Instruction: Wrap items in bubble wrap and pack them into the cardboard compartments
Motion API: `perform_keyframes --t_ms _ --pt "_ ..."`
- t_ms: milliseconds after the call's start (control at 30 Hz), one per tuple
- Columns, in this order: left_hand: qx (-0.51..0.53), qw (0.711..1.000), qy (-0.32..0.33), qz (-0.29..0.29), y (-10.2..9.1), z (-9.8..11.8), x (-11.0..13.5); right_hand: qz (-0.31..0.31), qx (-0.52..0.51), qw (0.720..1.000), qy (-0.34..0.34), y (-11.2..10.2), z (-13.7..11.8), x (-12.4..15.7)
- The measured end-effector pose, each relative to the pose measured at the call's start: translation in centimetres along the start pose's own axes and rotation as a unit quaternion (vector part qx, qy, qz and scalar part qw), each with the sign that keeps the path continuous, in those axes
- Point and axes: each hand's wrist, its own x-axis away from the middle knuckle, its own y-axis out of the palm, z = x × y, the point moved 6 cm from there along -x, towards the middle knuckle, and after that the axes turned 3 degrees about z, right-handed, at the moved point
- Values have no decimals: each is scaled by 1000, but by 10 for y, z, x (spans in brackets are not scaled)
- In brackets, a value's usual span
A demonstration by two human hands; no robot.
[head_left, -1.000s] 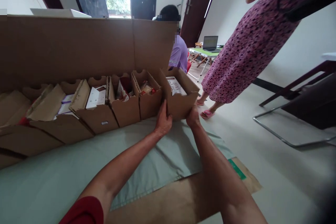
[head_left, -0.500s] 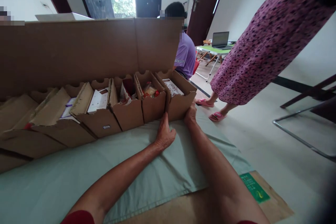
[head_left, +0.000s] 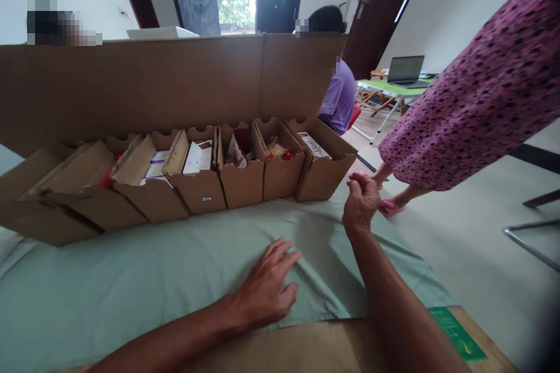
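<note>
A row of cardboard bins (head_left: 240, 183) stands side by side on a pale green cloth (head_left: 184, 268). The end bin (head_left: 321, 180) on the right holds a white printed box (head_left: 314, 145). My right hand (head_left: 362, 204) is just off that bin's right front corner, empty, with its fingers loosely bent and not pressed shut. Closer to me, my left hand (head_left: 269, 280) hovers over or rests on the cloth, fingers stretched out and holding nothing. Red-topped wrapped items (head_left: 280, 151) and a white carton (head_left: 199, 157) show inside other bins.
Behind the bins rises a tall cardboard panel (head_left: 175, 81). A person in a purple shirt (head_left: 341, 96) sits beyond it, and another in a patterned pink dress (head_left: 472, 93) stands at right. A laptop (head_left: 406, 71) rests on a green folding table (head_left: 405, 88).
Both hands have let go of the end bin. My left hand has drawn back toward me, and my right has come away from the bin's side. The view has shifted left.
</note>
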Motion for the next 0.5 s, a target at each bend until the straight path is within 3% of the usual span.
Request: perform_keyframes --t_ms 67,133,233,367,433,500 --pt "-24 1000 -1 12 -14 -3 40 -61 10 996 -64 10 -36 13" --pt "-36 998 -22 42 -26 -11 75 -177 60 973 -135 35 -70 32" --pt "-36 994 -57 91 -41 -25 116 -325 225 895 -206 82 -97 59" --pt "-16 987 -65 144 -62 -37 150 -358 452 786 -222 127 -104 65" --pt "-7 984 -71 162 -73 -38 159 -364 484 765 -221 136 -109 62" --pt "3 980 -87 181 -85 -35 166 -384 466 765 -222 136 -114 60"
